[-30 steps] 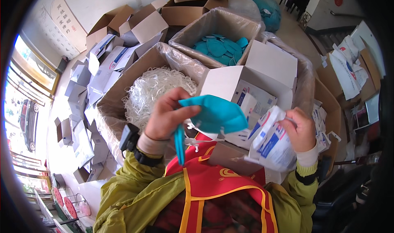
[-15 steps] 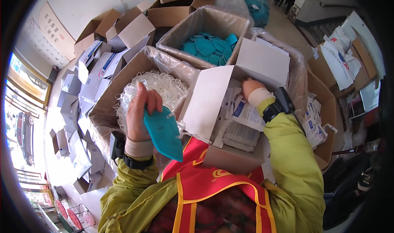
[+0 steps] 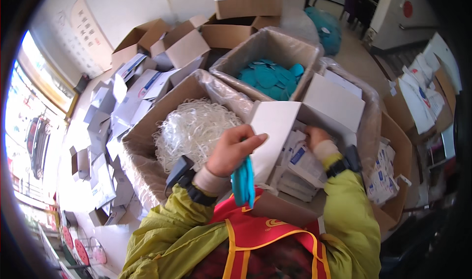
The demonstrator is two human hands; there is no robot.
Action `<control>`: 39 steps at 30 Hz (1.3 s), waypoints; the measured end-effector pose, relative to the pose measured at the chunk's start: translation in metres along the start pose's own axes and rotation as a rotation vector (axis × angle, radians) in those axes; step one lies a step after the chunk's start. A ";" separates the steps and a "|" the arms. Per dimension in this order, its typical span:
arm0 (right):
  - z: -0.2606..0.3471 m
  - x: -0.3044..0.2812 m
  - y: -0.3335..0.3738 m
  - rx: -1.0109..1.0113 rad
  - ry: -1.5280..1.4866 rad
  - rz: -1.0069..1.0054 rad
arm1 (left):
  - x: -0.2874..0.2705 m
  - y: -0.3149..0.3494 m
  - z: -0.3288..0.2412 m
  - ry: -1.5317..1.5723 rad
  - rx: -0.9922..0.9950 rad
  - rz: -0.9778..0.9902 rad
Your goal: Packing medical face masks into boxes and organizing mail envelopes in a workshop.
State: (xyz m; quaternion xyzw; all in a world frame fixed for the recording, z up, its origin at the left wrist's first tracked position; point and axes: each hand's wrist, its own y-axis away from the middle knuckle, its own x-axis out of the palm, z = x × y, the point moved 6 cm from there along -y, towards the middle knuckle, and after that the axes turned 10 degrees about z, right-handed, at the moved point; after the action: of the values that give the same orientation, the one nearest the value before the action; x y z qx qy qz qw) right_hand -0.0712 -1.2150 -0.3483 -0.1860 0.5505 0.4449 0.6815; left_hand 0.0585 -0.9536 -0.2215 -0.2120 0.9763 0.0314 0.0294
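My left hand [image 3: 233,150] grips a teal face mask [image 3: 243,181], which hangs below the fingers and is seen nearly edge-on. It is just left of the raised white flap of an open carton [image 3: 275,131] at my lap. Inside that carton lie several white packets with blue print [image 3: 304,162]. My right hand [image 3: 318,137] reaches in at their far end, its fingers curled down and partly hidden among them. What they hold does not show.
A plastic-lined box [image 3: 135,156] on the left holds a heap of thin white straps [image 3: 196,126]. Behind it, another lined box [image 3: 300,48] holds teal masks [image 3: 270,79]. More packets [image 3: 383,176] fill a box at right. Empty cartons [image 3: 105,146] pile up at far left.
My left hand has moved right with the mask, toward the carton flap, and the mask has turned edge-on. My right hand stays in the carton. The whole view has shifted.
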 end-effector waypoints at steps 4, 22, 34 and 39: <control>0.075 -0.067 0.085 -0.365 -0.280 -0.081 | 0.011 -0.016 0.013 -0.353 0.219 -0.002; 0.122 -0.098 0.201 -0.541 -0.244 -0.294 | 0.101 0.030 -0.050 -0.539 0.565 0.196; 0.144 -0.097 0.221 -0.555 -0.078 -0.349 | 0.098 0.031 -0.032 -0.113 0.325 0.280; 0.170 -0.099 0.245 -0.562 0.209 -0.399 | 0.079 -0.003 -0.001 -0.280 0.298 0.033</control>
State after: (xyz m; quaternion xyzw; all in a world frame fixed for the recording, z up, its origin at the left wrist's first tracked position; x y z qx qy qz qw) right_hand -0.1700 -0.9973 -0.1446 -0.5146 0.4261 0.4156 0.6172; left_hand -0.0118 -0.9889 -0.2267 -0.1829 0.9599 -0.0838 0.1954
